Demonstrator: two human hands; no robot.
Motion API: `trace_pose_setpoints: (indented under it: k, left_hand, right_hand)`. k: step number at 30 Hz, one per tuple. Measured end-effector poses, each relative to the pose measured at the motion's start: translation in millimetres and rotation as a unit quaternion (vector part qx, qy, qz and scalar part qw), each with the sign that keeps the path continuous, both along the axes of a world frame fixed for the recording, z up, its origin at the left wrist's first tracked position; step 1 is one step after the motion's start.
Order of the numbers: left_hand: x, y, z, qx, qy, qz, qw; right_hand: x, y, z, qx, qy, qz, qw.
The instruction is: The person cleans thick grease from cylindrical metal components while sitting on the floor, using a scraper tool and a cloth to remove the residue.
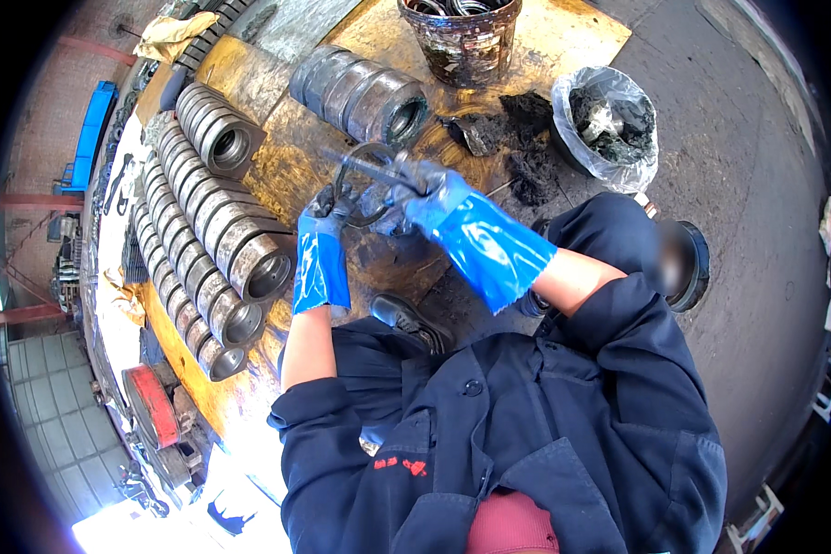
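Both my hands wear blue rubber gloves with blackened fingers. My left hand (328,205) is closed on the side of a dark metal ring (371,220), which is held up in front of me. In my right hand (425,192) is a long, flat, grey tool (365,167) like a file or scraper, its far end blurred and lying across the ring. A crumpled greyish rag (392,222) seems to hang below my right hand; which fingers touch it is hard to see. Just beyond my hands lies a row of thick greasy metal rings (355,97).
Rows of grooved metal cylinders (217,217) lie on the oily yellow board (286,175) to my left. A grimy bucket (462,46) of metal rings stands at the back. Black grease (529,171) lies beside a plastic-lined tub (561,120) on the right.
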State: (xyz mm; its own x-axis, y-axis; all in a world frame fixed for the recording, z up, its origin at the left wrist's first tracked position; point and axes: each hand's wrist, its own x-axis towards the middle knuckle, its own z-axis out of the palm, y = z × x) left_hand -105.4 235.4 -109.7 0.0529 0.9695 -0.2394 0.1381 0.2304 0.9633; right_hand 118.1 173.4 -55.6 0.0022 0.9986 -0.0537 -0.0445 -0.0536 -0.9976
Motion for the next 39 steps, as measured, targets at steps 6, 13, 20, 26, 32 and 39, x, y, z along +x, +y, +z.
trace_pose_setpoints:
  k: [6,13,20,26,32,39]
  left_hand:
    - [-7.6,-4.4,18.3,0.047,-0.019,0.017,0.999]
    - [-16.1,18.0,17.7,0.082,-0.161,0.053,0.982]
    - [-34.1,17.7,20.8,0.101,-0.230,0.105,0.962]
    - [-13.5,28.5,13.9,0.115,-0.212,0.103,0.965]
    - [-2.8,17.2,20.9,0.120,-0.157,0.085,0.977]
    - [-13.0,11.2,38.0,0.084,-0.158,0.045,0.983]
  right_hand:
    - [41.8,35.3,26.1,-0.292,0.204,-0.044,0.933]
    - [68.6,50.5,-17.0,-0.379,0.392,-0.002,0.838]
    - [25.6,19.5,9.6,-0.254,-0.250,0.186,0.916]
    - [-2.3,-8.1,-21.0,-0.028,-0.191,0.179,0.965]
    - [14.7,-6.5,1.8,0.003,-0.311,0.175,0.934]
    - [49.5,2.0,-26.2,0.147,-0.505,0.144,0.838]
